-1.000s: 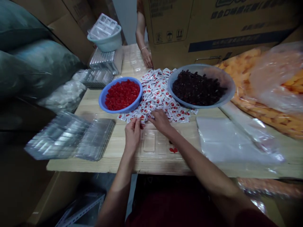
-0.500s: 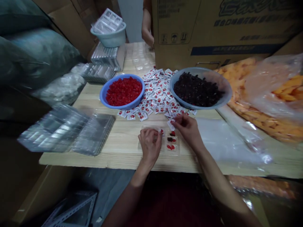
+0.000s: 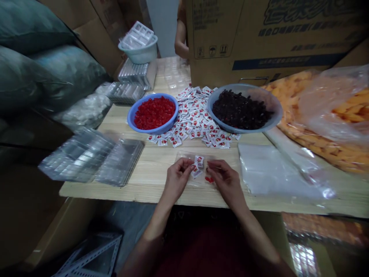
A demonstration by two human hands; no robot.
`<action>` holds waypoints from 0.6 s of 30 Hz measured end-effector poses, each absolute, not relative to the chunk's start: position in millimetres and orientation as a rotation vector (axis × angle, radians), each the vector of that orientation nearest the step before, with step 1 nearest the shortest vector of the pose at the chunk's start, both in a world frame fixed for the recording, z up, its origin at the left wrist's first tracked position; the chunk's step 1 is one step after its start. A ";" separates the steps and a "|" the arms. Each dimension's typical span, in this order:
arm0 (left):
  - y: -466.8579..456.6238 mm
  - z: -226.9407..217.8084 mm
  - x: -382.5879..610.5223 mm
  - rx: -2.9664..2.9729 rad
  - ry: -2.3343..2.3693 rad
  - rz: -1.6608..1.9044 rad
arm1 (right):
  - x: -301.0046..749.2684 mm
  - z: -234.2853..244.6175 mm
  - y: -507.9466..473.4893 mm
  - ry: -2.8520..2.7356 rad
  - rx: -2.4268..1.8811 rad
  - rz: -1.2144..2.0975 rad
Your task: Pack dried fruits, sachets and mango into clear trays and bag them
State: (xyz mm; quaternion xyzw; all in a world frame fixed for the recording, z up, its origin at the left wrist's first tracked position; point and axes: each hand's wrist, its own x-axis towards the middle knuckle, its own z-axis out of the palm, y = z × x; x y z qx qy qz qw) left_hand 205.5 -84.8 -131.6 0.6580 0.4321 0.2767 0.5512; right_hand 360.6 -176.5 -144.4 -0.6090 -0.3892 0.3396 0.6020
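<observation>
My left hand point(image 3: 176, 181) pinches a small white sachet with a red print point(image 3: 196, 171) between thumb and fingertips, over a clear plastic tray point(image 3: 188, 154). A second sachet point(image 3: 199, 160) lies just beyond it, on the tray. On the right side of the tray my right hand point(image 3: 227, 181) has its thumb and fingers drawn together; whatever they hold is hidden. Red pieces point(image 3: 209, 179) show in a compartment beneath the right fingertips. The hands cover much of the tray.
Beyond the tray lie many loose sachets point(image 3: 194, 109), between a blue bowl of red pieces point(image 3: 128, 117) and a bowl of dark pieces point(image 3: 275, 111). Stacked clear trays point(image 3: 118, 163) stand left; plastic bags point(image 3: 265, 169) lie right. Behind a carton point(image 3: 213, 73), another person's arm point(image 3: 181, 40) shows.
The sachet from my right hand is now over the tray, where two sachets show. My left hand has taken hold of one. My right hand has moved down over the tray's right side.
</observation>
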 end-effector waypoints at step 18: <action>-98.6 -155.8 203.6 2.633 0.827 0.514 | 417.8 -136.4 -244.1 -1.170 -1.731 0.262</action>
